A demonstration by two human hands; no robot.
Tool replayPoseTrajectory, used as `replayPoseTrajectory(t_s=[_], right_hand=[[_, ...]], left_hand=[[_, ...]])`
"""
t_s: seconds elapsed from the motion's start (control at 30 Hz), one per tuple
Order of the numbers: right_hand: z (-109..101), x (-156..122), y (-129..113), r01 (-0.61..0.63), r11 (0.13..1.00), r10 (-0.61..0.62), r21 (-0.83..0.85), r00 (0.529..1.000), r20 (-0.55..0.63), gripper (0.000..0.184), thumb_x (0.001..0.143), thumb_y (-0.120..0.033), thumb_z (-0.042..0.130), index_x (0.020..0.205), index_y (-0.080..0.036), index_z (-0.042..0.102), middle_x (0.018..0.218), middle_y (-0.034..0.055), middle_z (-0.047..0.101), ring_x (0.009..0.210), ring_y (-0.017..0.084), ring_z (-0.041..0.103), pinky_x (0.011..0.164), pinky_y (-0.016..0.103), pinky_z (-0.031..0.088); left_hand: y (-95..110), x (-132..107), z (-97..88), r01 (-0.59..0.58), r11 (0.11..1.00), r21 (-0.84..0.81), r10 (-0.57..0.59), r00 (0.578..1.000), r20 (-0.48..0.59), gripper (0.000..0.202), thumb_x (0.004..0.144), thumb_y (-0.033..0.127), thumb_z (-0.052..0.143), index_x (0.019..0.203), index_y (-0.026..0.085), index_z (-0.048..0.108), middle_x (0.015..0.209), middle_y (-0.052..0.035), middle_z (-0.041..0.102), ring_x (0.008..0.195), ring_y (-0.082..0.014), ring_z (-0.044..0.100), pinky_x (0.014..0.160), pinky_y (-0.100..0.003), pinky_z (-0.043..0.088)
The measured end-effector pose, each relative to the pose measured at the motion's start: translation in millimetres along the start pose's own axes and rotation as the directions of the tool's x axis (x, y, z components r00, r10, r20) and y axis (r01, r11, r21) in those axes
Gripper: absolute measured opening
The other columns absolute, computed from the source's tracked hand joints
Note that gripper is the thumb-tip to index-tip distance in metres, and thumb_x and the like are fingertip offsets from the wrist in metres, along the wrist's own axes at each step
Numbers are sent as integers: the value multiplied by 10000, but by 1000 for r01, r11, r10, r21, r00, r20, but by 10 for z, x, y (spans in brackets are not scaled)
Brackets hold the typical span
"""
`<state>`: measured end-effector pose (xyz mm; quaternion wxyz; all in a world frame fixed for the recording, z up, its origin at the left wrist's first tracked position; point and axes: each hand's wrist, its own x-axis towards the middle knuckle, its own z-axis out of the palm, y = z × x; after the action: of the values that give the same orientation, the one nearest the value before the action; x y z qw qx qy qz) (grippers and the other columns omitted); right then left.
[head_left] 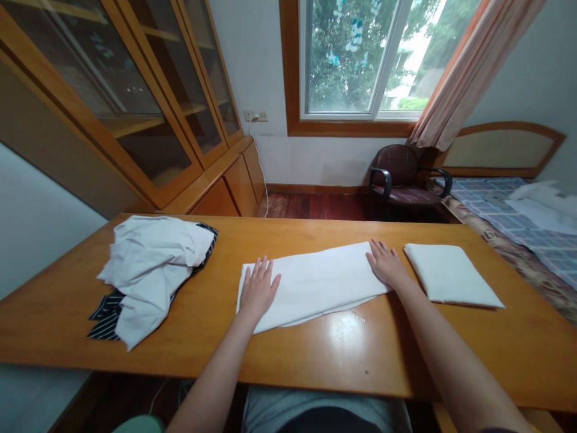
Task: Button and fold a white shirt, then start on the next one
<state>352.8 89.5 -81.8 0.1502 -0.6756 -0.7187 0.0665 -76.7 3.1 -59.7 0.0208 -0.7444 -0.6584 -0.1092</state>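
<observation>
White cloth (322, 281) lies folded into a long, slightly uneven strip.

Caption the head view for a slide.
Left hand and right hand rest on a long folded white cloth, between a crumpled cloth pile and a folded white bundle.

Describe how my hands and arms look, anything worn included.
Your left hand and right hand are bare, with no gloves, rings or bracelets visible. The left forearm and right forearm are bare too, with no clear markings. A dark edge by the right forearm may be a sleeve; too cropped to tell.
</observation>
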Motion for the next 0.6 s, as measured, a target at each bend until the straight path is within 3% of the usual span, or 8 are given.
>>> replayPoseTrajectory(t_s=[0.13,0.3,0.4,0.5,0.6], right_hand=[[-47,-22,46,-41,995,38,-94,998,-41,545,985,-392,348,1467,-164,461,1561,144,401,1460,337,320,1162,624,174],[-182,-116,-42,-31,958,-4,-285,993,-119,515,985,-300,338,1400,-48,509,1482,213,490,1400,348,397,1155,588,217],[-247,-224,-201,-17,956,-48,-294,976,-211,485,977,-247,342,1348,-19,554,1427,236,540,1350,339,456,1136,531,297],[-246,-409,-446,79,970,-141,-229,953,-267,472,995,-290,352,1341,-62,578,1430,201,549,1326,331,488,1113,499,361],[-174,-681,-733,266,953,-293,-144,929,-226,463,1015,-334,358,1337,-96,591,1453,166,535,1342,299,481,1127,455,380]], left_hand=[[-157,-10,7,15,1000,10,-15,1000,-9,606,1020,468,262,1514,139,384,1579,-154,363,1496,-299,272,1212,-548,187],[-270,20,-72,167,983,80,-175,979,105,644,1021,479,206,1536,116,340,1630,-125,236,1522,-295,190,1202,-606,172],[-337,52,-130,205,974,98,-218,964,155,660,1021,486,186,1545,106,316,1637,-115,210,1530,-290,155,1203,-614,163],[-382,97,-191,221,969,110,-239,955,179,658,1021,478,193,1537,95,330,1633,-123,220,1528,-302,160,1197,-631,159],[-374,164,-260,204,972,118,-222,960,171,620,1016,444,245,1516,104,382,1618,-132,266,1521,-324,179,1188,-649,161]])
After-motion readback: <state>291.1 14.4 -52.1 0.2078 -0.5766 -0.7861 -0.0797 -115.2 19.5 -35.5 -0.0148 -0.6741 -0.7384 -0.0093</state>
